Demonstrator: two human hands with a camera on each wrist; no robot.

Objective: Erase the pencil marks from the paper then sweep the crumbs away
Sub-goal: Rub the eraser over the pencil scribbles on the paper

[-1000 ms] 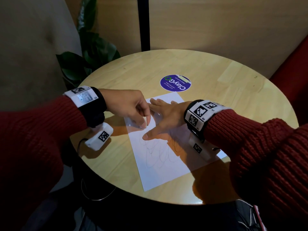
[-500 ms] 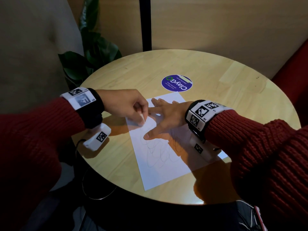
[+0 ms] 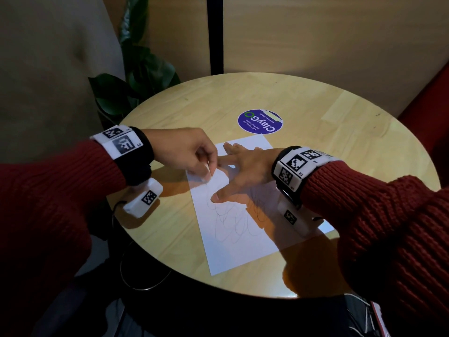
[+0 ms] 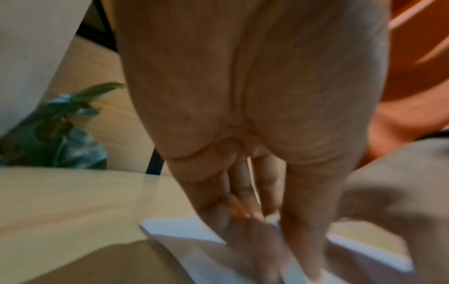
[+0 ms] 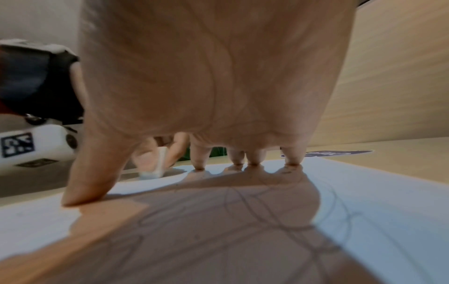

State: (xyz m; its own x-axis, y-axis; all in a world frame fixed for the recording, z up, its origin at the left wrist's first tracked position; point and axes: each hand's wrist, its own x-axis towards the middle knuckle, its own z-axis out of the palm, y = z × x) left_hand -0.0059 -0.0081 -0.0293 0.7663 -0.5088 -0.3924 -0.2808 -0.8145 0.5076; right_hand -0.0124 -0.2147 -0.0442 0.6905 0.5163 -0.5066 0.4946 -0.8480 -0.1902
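A white sheet of paper (image 3: 243, 244) with looping pencil marks (image 3: 233, 222) lies on the round wooden table (image 3: 340, 132). My left hand (image 3: 189, 154) pinches a small white eraser (image 3: 209, 172) and presses it on the paper near the sheet's far left edge. The eraser (image 5: 155, 165) also shows between thumb and finger in the right wrist view. My right hand (image 3: 243, 171) lies flat on the paper with fingers spread, thumb (image 5: 89, 184) pressed down near the marks (image 5: 267, 215). The left wrist view is blurred; the paper (image 4: 184, 230) shows under the fingers.
A round purple sticker (image 3: 260, 121) sits on the table beyond the paper. A leafy plant (image 3: 131, 79) stands off the table's far left edge. A dark vertical post (image 3: 215, 35) rises behind. A red seat (image 3: 432, 98) is at the right.
My left hand with the eraser has shifted slightly back and forth over the paper's far left part. The right hand has stayed flat on the sheet.
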